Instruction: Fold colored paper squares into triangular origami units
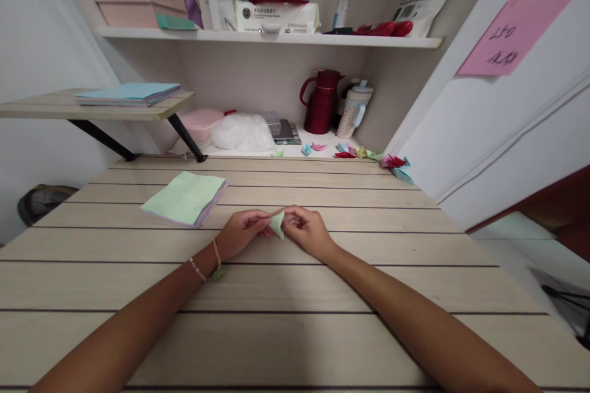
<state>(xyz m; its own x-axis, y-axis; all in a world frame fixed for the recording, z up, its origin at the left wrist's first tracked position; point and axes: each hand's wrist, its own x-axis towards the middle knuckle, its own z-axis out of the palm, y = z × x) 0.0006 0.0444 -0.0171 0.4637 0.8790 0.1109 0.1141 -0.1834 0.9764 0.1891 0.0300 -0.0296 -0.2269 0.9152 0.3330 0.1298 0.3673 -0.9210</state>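
Observation:
A small folded piece of light green paper (277, 223) is pinched between both hands at the middle of the wooden slatted table (295, 295). My left hand (240, 233) grips its left side with fingers closed; a thin bracelet and a yellow band sit on that wrist. Closed fingers of my right hand (308, 231) hold the paper's right side. Both hands rest on or just above the tabletop. A stack of square coloured paper sheets (187, 198) with a green sheet on top lies to the left, beyond my left hand.
Several small folded paper figures (354, 152) lie along the table's far edge, with a red and blue pair (396, 166) at the right. Behind stand a dark red jug (321, 101), a pale cup (353, 110), a pink box (203, 123). A side shelf (92, 107) juts out left.

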